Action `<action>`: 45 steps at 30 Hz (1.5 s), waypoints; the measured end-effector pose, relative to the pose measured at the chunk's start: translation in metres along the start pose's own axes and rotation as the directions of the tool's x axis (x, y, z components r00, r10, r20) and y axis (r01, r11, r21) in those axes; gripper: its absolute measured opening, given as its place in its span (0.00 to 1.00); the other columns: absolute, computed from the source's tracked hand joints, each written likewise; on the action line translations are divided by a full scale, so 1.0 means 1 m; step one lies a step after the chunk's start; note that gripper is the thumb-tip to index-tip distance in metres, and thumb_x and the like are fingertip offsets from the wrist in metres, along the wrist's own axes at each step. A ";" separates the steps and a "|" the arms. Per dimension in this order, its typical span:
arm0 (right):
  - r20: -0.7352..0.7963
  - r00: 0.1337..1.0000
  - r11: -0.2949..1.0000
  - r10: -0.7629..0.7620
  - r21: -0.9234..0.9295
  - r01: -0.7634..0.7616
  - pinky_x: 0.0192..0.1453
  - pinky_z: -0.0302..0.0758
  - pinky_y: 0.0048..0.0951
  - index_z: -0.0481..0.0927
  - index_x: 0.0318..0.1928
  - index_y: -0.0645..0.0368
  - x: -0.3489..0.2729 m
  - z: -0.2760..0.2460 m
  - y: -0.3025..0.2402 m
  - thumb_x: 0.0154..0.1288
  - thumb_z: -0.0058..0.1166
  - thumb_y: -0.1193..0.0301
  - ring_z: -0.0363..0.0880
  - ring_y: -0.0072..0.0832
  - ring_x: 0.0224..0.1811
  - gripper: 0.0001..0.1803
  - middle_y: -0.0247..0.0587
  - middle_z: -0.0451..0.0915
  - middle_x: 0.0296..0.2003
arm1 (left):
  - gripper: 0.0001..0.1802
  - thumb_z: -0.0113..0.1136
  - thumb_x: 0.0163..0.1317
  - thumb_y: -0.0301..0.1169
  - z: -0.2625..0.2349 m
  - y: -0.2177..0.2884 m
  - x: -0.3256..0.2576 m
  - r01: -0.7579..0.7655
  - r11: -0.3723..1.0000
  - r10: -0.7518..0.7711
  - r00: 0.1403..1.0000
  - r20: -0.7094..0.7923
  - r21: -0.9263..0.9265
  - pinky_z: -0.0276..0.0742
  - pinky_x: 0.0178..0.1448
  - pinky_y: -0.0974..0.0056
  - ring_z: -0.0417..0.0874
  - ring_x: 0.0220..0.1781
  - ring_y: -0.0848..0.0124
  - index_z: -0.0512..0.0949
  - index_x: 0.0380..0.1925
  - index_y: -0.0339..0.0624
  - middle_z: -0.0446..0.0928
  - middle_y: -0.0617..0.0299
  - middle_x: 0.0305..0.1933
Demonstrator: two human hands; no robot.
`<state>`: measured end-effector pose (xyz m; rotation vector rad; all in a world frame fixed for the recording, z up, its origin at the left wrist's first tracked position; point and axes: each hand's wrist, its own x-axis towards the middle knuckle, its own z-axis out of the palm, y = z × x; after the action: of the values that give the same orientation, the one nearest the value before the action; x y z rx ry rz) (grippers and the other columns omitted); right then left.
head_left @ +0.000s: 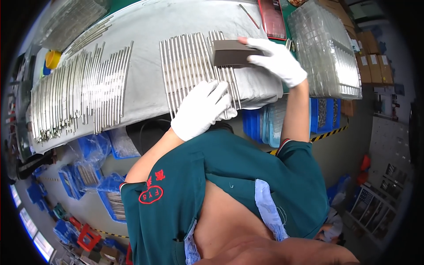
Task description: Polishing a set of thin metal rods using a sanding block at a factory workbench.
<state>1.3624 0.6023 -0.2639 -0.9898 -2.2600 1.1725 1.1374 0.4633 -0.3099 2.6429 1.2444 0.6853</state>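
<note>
My left hand [201, 110], in a white glove, is at the near ends of a row of shiny metal rods [183, 62]. Its fingers lie over several of them, with the thumb close to the rod ends at the table edge. In my white-gloved right hand [278, 62] is a dark brown rectangular block [236, 54], gripped at its right end between thumb and fingers. This block rests across the upper part of the rods at the row's right side; it covers the rod surfaces beneath. The underside of the block is hidden.
More metal rods [79, 92] lie in a wide group on the left of the grey-white cloth [143, 66]. Stacked clear plastic trays [327, 53] stand at the right, a red case [272, 20] at the back. Blue bins [110, 201] sit below the table; a yellow ring [53, 58] is far left.
</note>
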 end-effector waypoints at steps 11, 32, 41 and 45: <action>0.068 0.992 0.994 -0.109 0.030 0.107 0.65 0.70 0.28 0.76 0.62 0.54 0.013 0.017 -0.008 0.64 0.56 0.74 0.73 0.25 0.62 0.24 0.32 0.78 0.59 | 0.17 0.57 0.53 0.33 -0.003 0.001 0.004 -0.053 0.998 0.053 0.999 -0.004 0.026 0.71 0.61 0.52 0.74 0.56 0.53 0.74 0.43 0.40 0.72 0.49 0.55; -0.189 0.960 0.964 0.209 0.207 -0.169 0.49 0.73 0.20 0.73 0.65 0.52 -0.019 -0.001 -0.002 0.59 0.62 0.72 0.76 0.14 0.39 0.31 0.31 0.77 0.59 | 0.26 0.71 0.48 0.44 -0.005 0.002 0.003 0.069 0.976 -0.109 0.976 -0.187 -0.208 0.77 0.49 0.54 0.79 0.48 0.48 0.77 0.41 0.38 0.77 0.47 0.45; -0.270 0.949 0.986 0.162 0.093 -0.142 0.66 0.68 0.27 0.74 0.63 0.54 -0.028 0.002 0.016 0.61 0.60 0.75 0.73 0.25 0.61 0.28 0.35 0.77 0.60 | 0.27 0.69 0.51 0.47 -0.004 0.003 0.003 0.086 0.979 -0.109 0.987 -0.121 -0.185 0.76 0.53 0.54 0.79 0.52 0.48 0.77 0.42 0.37 0.76 0.46 0.48; -0.246 0.953 0.975 0.176 0.176 -0.134 0.66 0.68 0.27 0.75 0.62 0.56 -0.027 0.002 0.009 0.61 0.60 0.74 0.73 0.27 0.61 0.27 0.35 0.77 0.60 | 0.26 0.69 0.52 0.46 -0.002 0.005 0.002 0.112 0.980 -0.133 0.983 -0.123 -0.163 0.76 0.55 0.54 0.79 0.53 0.48 0.77 0.43 0.37 0.77 0.45 0.50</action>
<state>1.3830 0.5847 -0.2736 -1.1997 -1.8842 1.1864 1.1407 0.4620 -0.3055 2.4073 1.3162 0.9118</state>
